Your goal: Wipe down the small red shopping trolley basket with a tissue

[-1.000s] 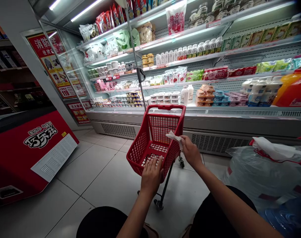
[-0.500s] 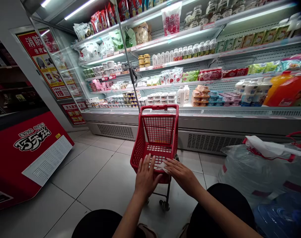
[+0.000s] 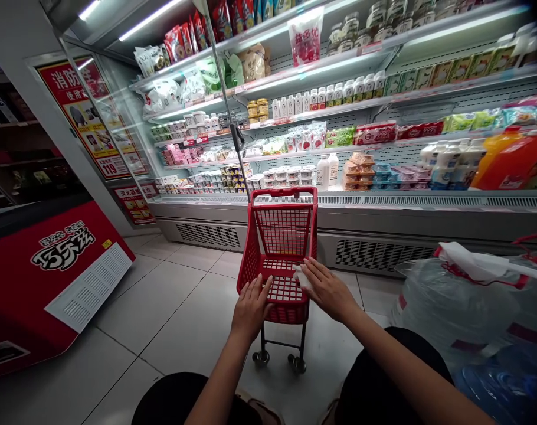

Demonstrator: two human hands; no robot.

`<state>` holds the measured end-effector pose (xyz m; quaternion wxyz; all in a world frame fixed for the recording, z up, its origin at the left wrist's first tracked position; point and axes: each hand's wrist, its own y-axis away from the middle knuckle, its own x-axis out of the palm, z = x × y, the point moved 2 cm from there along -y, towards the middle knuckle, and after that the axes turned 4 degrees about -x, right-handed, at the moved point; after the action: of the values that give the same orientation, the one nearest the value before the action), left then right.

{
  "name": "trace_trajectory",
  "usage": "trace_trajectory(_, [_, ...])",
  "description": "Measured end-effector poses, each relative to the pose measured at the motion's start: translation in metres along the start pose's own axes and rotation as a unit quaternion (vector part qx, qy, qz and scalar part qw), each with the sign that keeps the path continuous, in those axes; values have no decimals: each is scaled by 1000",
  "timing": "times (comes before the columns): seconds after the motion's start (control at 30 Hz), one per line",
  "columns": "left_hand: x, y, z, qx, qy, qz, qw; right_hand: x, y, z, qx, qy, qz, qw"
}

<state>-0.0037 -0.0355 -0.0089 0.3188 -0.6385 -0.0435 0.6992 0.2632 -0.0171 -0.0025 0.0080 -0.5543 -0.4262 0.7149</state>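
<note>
A small red plastic shopping cart [image 3: 282,264] with a grid basket and black wheels stands on the floor before me. My left hand [image 3: 249,308] rests at the near left corner of its rim, fingers stretched out and nothing seen in them. Along the right rim lies my right hand [image 3: 329,290], pressing a crumpled white wipe [image 3: 301,277] against the plastic under its fingers. Part of the wipe is hidden by that hand. The basket's floor grid shows between both hands.
Behind the cart runs a refrigerated shelf unit [image 3: 281,206] stocked with dairy and drinks. A red freezer [image 3: 58,283] stands at the left. Plastic-wrapped water bottles [image 3: 454,307] sit close by at the right. My knees flank the cart.
My right hand has slid with the wipe up and away along the right rim. My left hand has shifted slightly left and down, to the near left corner.
</note>
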Motion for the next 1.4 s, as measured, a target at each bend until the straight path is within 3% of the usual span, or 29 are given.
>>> trace_trajectory(0.23, [3, -9, -25, -45, -25, 16, 999, 4, 43, 40, 27, -41, -36, 998])
trace_trajectory(0.37, [-2, -15, -62, -87, -47, 34, 995, 6, 60, 41, 60, -30, -69, 995])
trace_trajectory(0.5, [-12, -27, -93, -91, -29, 55, 994, 7, 67, 31, 63, -20, -59, 996])
trace_trajectory(0.6, [-18, -35, -87, -15, 37, 55, 998, 7, 72, 17, 61, -24, -45, 997])
trace_trajectory(0.7, [-19, -38, -58, 74, 77, 33, 994, 6, 76, 1, 88, -28, -58, 994])
trace_trajectory(0.83, [-14, -34, -33, 103, 95, 44, 989, 5, 74, -12, 120, -3, -86, 989])
trace_trajectory(0.93, [-14, -30, -39, 86, 99, 33, 991, 7, 67, -4, 89, 13, -100, 991])
trace_trajectory(1.13, [-9, -28, -65, 31, 105, 1, 994, 31, 46, 61, -15, 5, -125, 992])
trace_trajectory(1.2, [-6, -27, -68, 16, 116, -10, 993, 33, 43, 70, -37, 8, -126, 991])
trace_trajectory(1.3, [-6, -26, -68, 26, 138, -17, 990, 26, 48, 52, -75, 7, -96, 993])
trace_trajectory(1.4, [-10, -25, -64, 74, 152, -7, 986, 12, 60, 8, -59, 7, -76, 995])
